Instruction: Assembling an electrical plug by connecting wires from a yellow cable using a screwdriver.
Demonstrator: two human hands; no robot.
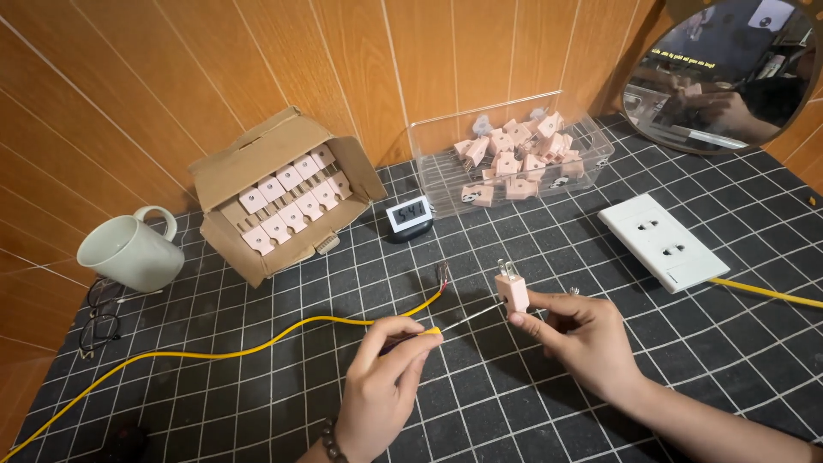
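Observation:
My right hand (583, 339) pinches a small pink two-pin plug (512, 290), holding it upright above the mat with its prongs pointing up. A small screw seems to rest at its fingertips. My left hand (381, 381) grips a screwdriver (446, 326) with a yellow handle; its thin metal shaft points right and its tip touches the side of the plug. A yellow cable (257, 347) lies across the black gridded mat (514, 403), and its bare stripped end (443, 276) rests just left of the plug.
An open cardboard box (287, 201) of pink plugs stands at the back left, a clear tray (514, 154) of loose pink plugs at the back. Between them sits a small digital clock (410, 216). A white mug (133, 251), glasses (99, 321), a white socket strip (663, 243) and a round mirror (729, 69) surround the work area.

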